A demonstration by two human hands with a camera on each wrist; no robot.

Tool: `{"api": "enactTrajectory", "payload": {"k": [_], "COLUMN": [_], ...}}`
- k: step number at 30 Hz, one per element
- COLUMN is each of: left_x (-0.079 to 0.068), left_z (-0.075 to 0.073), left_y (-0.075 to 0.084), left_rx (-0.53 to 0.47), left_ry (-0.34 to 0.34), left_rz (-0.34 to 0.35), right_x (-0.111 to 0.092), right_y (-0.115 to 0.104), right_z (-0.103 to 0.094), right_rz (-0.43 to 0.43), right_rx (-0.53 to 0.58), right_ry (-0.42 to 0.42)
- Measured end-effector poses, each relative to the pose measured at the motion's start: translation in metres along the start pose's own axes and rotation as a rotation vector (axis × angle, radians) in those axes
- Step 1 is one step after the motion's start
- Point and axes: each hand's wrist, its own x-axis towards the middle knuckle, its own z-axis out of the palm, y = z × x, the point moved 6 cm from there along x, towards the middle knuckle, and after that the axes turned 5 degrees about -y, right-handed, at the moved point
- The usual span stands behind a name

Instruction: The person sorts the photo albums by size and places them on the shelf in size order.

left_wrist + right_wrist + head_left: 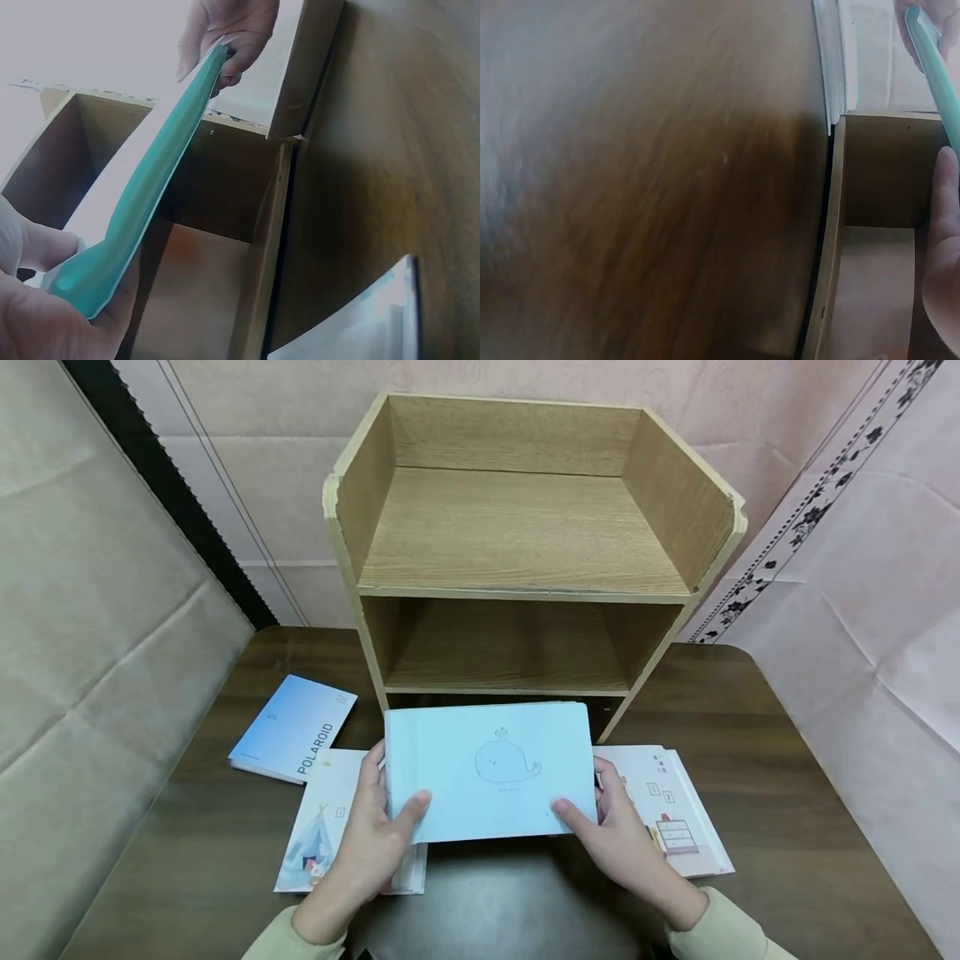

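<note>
A light blue book [487, 768] with a line drawing of a whale on its cover is held up between both hands, in front of the wooden shelf [525, 593]. My left hand [378, 831] grips its left edge, thumb on the cover and fingers behind. On the opposite edge, my right hand [618, 835] pinches it the same way. The left wrist view shows the book's teal side [150, 180] running from one hand to the other. From the right wrist, a thin strip of that teal side [934, 67] appears at the upper right.
Left of the shelf lies a blue book marked POLAROID [292, 727]. A white book with a tent picture [311, 843] lies partly under my left arm. Another white book [678, 818] lies right of my right hand. All are on the dark wooden table [780, 827]. Pale cloth [862, 693] hangs around.
</note>
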Motion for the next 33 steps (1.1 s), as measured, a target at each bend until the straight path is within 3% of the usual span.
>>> {"api": "enactTrajectory", "payload": {"k": [3,7,11,15,18,23,25,29,33], "left_x": [0.002,0.006,0.005,0.004,0.007,0.012,0.014,0.022,0.030], "left_z": [0.000,-0.002,0.000,0.003,0.005,0.009,0.008,0.008,0.010], "left_y": [0.007,0.022,0.035,0.047,0.058,0.079,0.088,0.103,0.117], "left_rx": [0.030,0.193,0.369,0.442,0.388,0.178,0.142,0.131,0.161], "left_ry": [-0.025,-0.062,-0.109,-0.132,-0.116,-0.062,-0.026,0.017,0.035], "left_rz": [0.043,0.091,0.026,-0.010,0.066,0.214,0.275,0.418,0.493], "right_x": [0.000,0.001,0.003,0.008,0.011,0.016,0.019,0.027,0.033], "right_y": [-0.003,-0.018,-0.039,-0.056,-0.068,-0.091,-0.101,-0.117,-0.124], "right_z": [-0.002,-0.006,-0.013,-0.018,-0.022,-0.028,-0.029,-0.031,-0.035], "right_rz": [-0.007,-0.053,-0.133,-0.221,-0.283,-0.383,-0.426,-0.475,-0.452], "right_rx": [0.007,-0.021,-0.065,-0.123,-0.149,-0.160,-0.138,-0.084,-0.049], "right_ry": [0.015,0.070,0.101,0.090,0.092,0.113,0.104,0.113,0.162]}}
